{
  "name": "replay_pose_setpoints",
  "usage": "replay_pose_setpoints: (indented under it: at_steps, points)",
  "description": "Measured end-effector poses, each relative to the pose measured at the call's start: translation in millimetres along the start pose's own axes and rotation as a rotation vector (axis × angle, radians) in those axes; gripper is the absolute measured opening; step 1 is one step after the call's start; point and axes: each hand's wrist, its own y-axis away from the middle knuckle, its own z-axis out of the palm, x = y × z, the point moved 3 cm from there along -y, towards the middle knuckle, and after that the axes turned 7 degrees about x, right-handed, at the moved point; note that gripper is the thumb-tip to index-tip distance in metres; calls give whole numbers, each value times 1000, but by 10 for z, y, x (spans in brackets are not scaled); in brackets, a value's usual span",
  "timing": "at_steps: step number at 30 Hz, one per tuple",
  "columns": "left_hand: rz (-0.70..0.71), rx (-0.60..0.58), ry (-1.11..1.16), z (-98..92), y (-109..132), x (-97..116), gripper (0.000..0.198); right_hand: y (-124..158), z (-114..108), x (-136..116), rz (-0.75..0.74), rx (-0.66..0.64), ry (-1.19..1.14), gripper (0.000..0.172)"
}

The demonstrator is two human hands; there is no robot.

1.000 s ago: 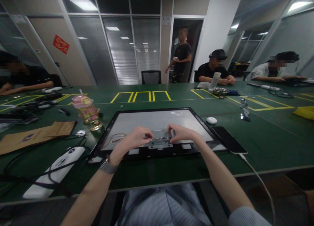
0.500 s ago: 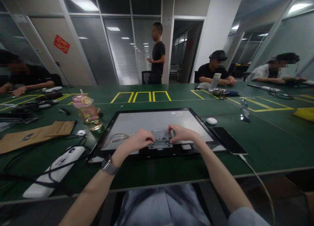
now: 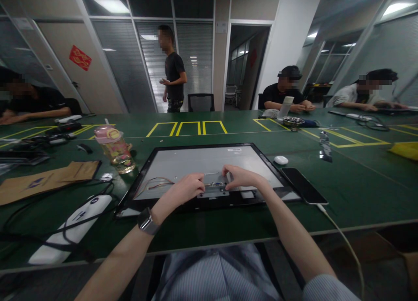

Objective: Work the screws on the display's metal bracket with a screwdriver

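A black-framed display panel [image 3: 183,162] lies face down on the green table, its grey metal back up. Near its front edge sits a small metal connector bracket [image 3: 214,188]. My left hand [image 3: 183,191] is curled with its fingertips pinching the bracket's left end. My right hand [image 3: 243,178] is curled too, fingers pressed on the bracket's right end. A thin bundle of coloured wires [image 3: 155,182] runs across the panel's back to the left of my left hand.
A black phone [image 3: 303,185] on a white cable lies right of the panel, with a white mouse [image 3: 281,160] behind it. At the left stand a pink bottle [image 3: 115,149], brown paper bags [image 3: 48,178] and a white device [image 3: 73,227] wrapped in black cables. Several people sit around the table; one walks behind.
My hands have stayed on the bracket, the fingers shifting slightly. The standing person at the back has walked from the doorway to the left.
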Motion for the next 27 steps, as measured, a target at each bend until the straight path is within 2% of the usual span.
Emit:
replay_pose_setpoints:
  at_steps: [6, 12, 15, 17, 19, 21, 23, 25, 27]
  points:
    - [14, -14, -42, 55, 0, -57, 18, -9, 10, 17, 5, 4, -24, 42]
    - [8, -24, -59, 6, 18, -27, 18, 6, -15, 4, 27, -9, -30, 46]
    - [2, -21, -27, -20, 26, -21, 17, 29, -62, -32, 1, -17, -105, 49]
    - [-6, -10, 6, -22, 27, -31, 17, 35, -121, -50, -34, 41, -171, 42]
    - [-11, -4, 39, -7, 24, -52, 16, 33, -198, -25, -27, 162, -177, 29]
    - [-15, -3, 69, 13, 17, -77, 15, 32, -271, 54, 48, 286, -90, 18]
    - [-20, -4, 96, 22, 9, -100, 15, 40, -318, 160, 144, 350, 68, 16]
    - [-31, 5, 119, 2, -1, -120, 15, 57, -320, 260, 217, 305, 217, 20]
    - [-45, 37, 146, -46, -13, -137, 14, 89, -306, 353, 351, 248, 327, 23]
